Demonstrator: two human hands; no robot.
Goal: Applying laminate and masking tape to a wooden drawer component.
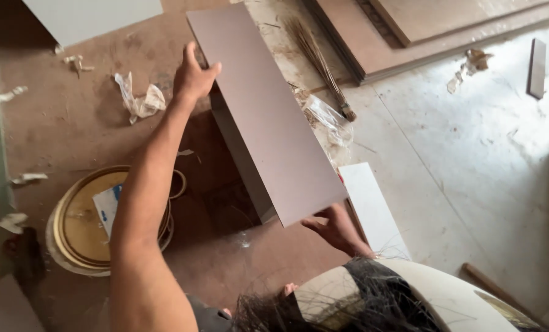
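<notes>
Now we're holding the board [265, 117] by both ends — left hand [194, 77] clamped on its far edge, right hand [336, 227] gripping under its near corner — long axis running away from us.

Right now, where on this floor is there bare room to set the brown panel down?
Bare pale floor lies open between the broom, the stacked boards and the small dark offcut. It is crowded left of the brown panel: coiled edge banding, crumpled plastic and scraps.
</notes>
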